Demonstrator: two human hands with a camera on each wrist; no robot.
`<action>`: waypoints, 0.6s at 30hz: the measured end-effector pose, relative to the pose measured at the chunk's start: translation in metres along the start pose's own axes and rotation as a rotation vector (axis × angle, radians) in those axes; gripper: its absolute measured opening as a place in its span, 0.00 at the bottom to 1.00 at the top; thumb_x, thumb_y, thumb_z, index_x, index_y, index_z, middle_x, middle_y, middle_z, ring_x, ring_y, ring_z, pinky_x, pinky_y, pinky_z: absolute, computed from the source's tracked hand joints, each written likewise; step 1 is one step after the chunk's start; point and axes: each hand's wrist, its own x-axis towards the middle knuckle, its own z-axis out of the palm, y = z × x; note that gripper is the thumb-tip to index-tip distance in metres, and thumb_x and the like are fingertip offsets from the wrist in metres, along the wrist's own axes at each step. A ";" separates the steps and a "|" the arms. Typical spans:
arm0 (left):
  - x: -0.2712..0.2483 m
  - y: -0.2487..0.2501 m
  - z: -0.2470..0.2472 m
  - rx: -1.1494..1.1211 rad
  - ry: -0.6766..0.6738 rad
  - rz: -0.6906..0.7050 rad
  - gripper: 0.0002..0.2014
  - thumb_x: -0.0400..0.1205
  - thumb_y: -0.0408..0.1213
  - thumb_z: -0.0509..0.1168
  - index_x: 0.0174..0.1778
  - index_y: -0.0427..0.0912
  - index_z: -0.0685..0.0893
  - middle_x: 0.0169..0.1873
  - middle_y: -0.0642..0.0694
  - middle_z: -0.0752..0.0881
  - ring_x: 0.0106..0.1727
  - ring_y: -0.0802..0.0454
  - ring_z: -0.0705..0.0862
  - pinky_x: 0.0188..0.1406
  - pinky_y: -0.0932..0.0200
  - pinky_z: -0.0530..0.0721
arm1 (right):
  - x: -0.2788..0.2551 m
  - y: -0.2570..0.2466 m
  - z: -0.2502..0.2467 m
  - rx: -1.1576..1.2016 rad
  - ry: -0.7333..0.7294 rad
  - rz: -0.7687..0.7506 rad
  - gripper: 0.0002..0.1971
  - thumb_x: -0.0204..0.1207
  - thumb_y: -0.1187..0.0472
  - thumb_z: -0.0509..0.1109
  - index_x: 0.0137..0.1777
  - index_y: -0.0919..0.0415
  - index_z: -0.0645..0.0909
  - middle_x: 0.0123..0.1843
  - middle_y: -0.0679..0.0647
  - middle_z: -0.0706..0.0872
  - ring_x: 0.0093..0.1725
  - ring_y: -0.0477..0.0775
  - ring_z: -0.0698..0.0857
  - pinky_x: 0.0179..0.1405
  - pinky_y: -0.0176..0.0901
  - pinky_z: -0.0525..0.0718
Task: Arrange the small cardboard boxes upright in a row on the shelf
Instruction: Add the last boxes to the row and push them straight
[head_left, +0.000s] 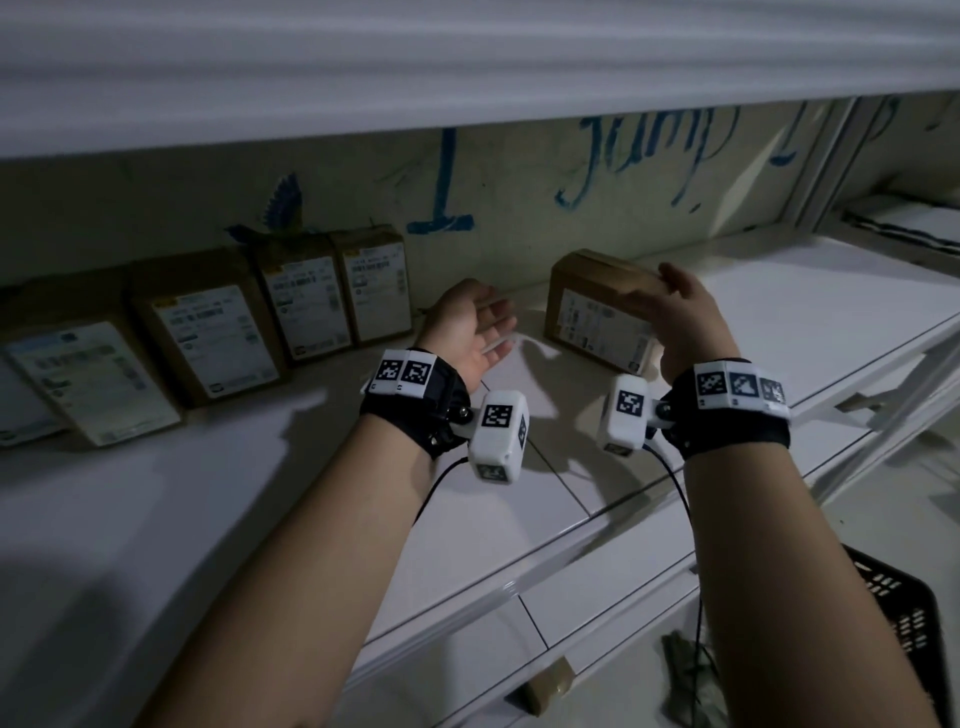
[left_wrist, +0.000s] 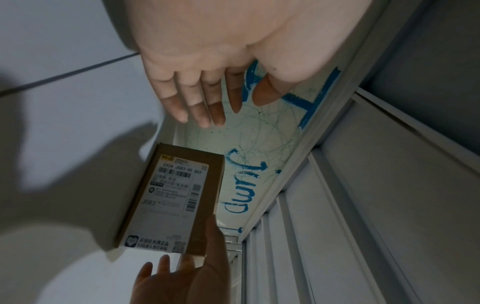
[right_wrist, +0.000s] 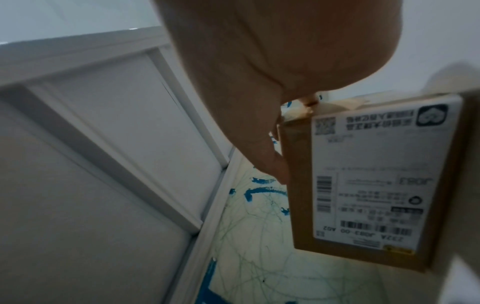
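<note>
Several small cardboard boxes (head_left: 306, 304) with white labels stand in a row at the back left of the white shelf (head_left: 249, 499), leaning on the wall. One more labelled box (head_left: 587, 312) (left_wrist: 168, 197) (right_wrist: 376, 181) lies on its long edge to the right of the row. My right hand (head_left: 670, 306) (left_wrist: 182, 273) touches that box's top right end, with the thumb (right_wrist: 275, 162) along its brown side and the fingers straight. My left hand (head_left: 488, 325) (left_wrist: 202, 98) hovers open, palm towards the box, in the gap between row and box.
The upper shelf (head_left: 467, 62) hangs low over the work area. The back wall (head_left: 519, 208) carries blue writing. A black basket (head_left: 904, 613) and a cardboard scrap (head_left: 545, 686) lie on the floor below right. A stack of flat items (head_left: 904, 223) sits at the far right.
</note>
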 end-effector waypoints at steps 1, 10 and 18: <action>0.001 0.000 -0.001 -0.005 0.005 -0.002 0.08 0.87 0.41 0.60 0.45 0.47 0.82 0.47 0.47 0.89 0.54 0.48 0.87 0.65 0.47 0.79 | 0.001 0.002 0.001 -0.011 -0.009 0.001 0.42 0.77 0.69 0.80 0.90 0.60 0.67 0.78 0.58 0.79 0.70 0.57 0.84 0.57 0.38 0.84; 0.007 -0.008 -0.010 -0.045 0.036 -0.041 0.07 0.88 0.42 0.60 0.50 0.47 0.81 0.51 0.45 0.88 0.55 0.47 0.86 0.71 0.45 0.77 | -0.009 0.009 0.004 -0.049 -0.046 0.023 0.41 0.74 0.75 0.79 0.84 0.45 0.76 0.78 0.53 0.81 0.58 0.53 0.85 0.47 0.48 0.86; -0.007 -0.009 -0.016 -0.030 0.027 -0.072 0.09 0.89 0.41 0.61 0.60 0.41 0.81 0.72 0.35 0.82 0.75 0.38 0.80 0.78 0.39 0.76 | -0.040 0.018 0.005 0.022 -0.119 0.098 0.52 0.70 0.70 0.86 0.90 0.43 0.64 0.86 0.56 0.72 0.74 0.66 0.81 0.61 0.71 0.90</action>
